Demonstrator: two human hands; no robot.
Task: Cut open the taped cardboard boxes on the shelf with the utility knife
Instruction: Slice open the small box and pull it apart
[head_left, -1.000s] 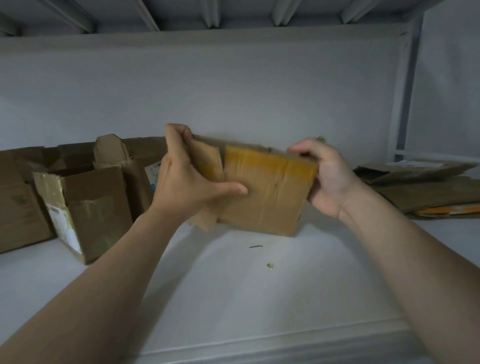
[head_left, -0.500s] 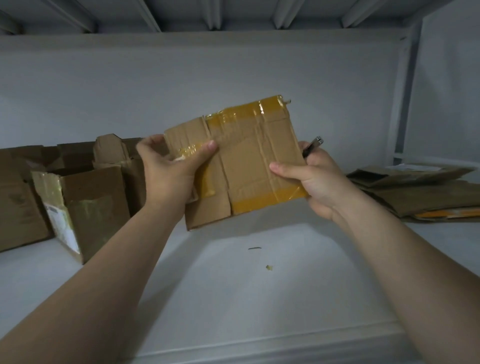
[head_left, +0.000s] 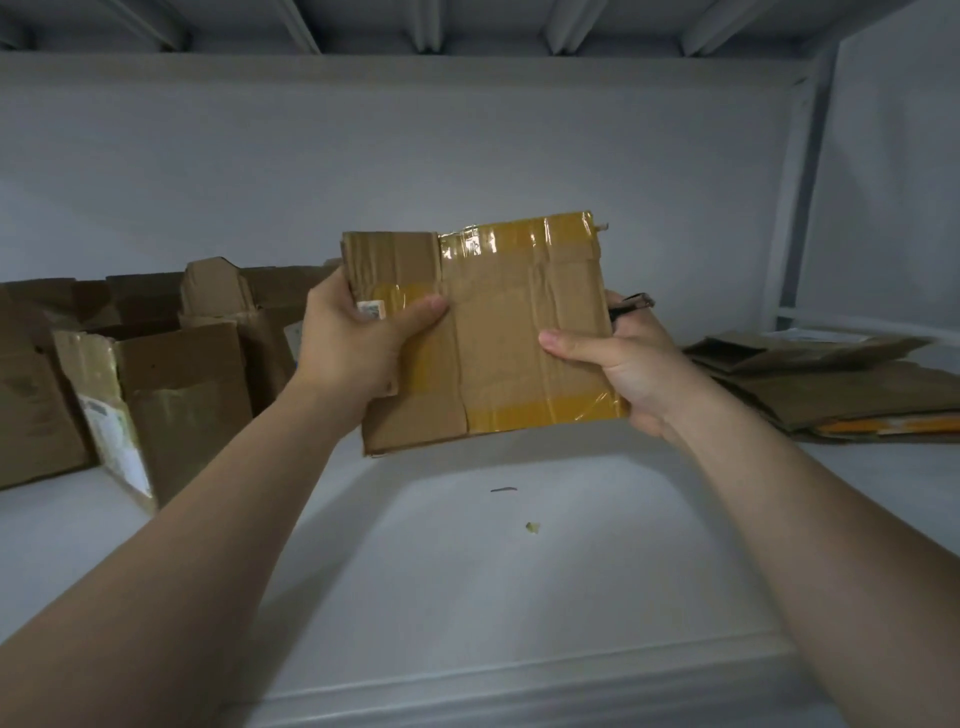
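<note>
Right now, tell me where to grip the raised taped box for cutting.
Take the box by its left edge, from the left, as the left hand does, thumb on the front. It is thin and stands upright, and tape crosses its top and bottom, so a side pinch probably keeps fingers off the path of the knife.

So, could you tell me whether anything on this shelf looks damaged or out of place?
The held box is flattened and creased, its left flap sitting askew. The open box at left has a torn, ragged front corner. Two small scraps lie on the shelf.
</note>
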